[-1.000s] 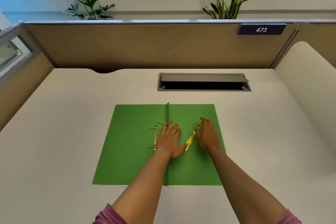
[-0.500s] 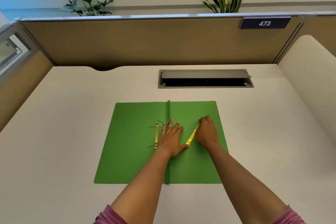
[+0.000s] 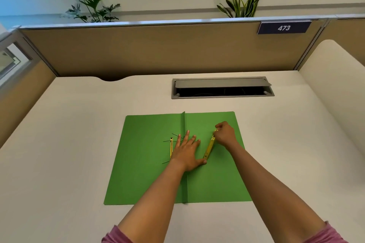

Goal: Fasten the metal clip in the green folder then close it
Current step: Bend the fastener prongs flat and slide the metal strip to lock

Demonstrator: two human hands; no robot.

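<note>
A green folder point(image 3: 142, 167) lies open and flat on the desk, its spine fold running down the middle. A gold metal fastener base point(image 3: 171, 147) with thin dark prongs sits on the left leaf beside the spine. My left hand point(image 3: 186, 151) rests flat over the spine, fingers spread, its thumb touching the lower end of a loose gold clip bar point(image 3: 209, 147). That bar lies slanted on the right leaf. My right hand point(image 3: 225, 133) pinches the bar's upper end with curled fingers.
A grey cable hatch point(image 3: 222, 87) with its lid raised is set in the desk behind the folder. Tan partition walls point(image 3: 138, 49) enclose the back and left; a curved white panel point(image 3: 333, 77) rises at right. Plants stand beyond the partition.
My right hand has closed on the clip bar's upper end and tilted it a little steeper. My left hand stays flat on the spine. The camera view shifted slightly.
</note>
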